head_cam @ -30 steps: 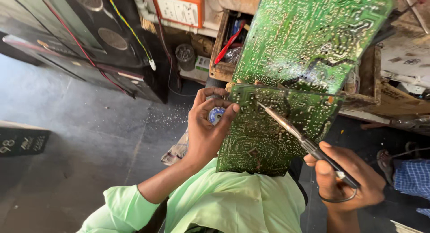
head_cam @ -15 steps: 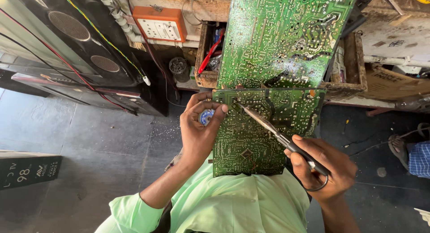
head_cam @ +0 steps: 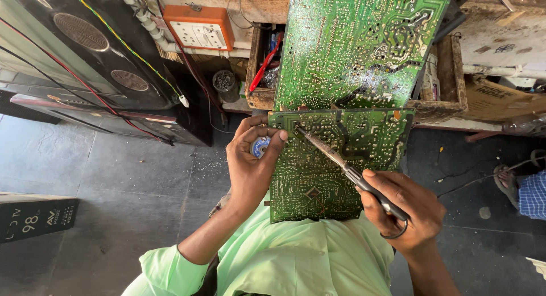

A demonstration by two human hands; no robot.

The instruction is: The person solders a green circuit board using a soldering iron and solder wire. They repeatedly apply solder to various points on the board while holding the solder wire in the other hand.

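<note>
right hand: fingers wrapped tight round the dark handle of a soldering iron, held like a pen, low and to the right of the board.
iron's long axis: runs on a slant from the right hand up and to the left; the metal tip sits at the upper left corner of the lower circuit board, on or just above the solder side, i cannot tell which.
left hand: at the board's left edge, fingers curled round a small blue and white solder spool, thumb and forefinger pinched together just beside the iron's tip.
key relation: the tip and the left fingertips meet at the same corner of the board, so the left hand is the nearer 1 to the joint; the right hand stands well apart at the far end of the iron.
lower board: green, trace side up, resting against the person's pale green shirt.
upper circuit board: a 2nd, larger green board, leaning on a wooden tray above the 1st.
around: orange socket box on the wall, black speaker cabinets to the left, another person's foot and blue checked sleeve or trouser at the right edge.
</note>
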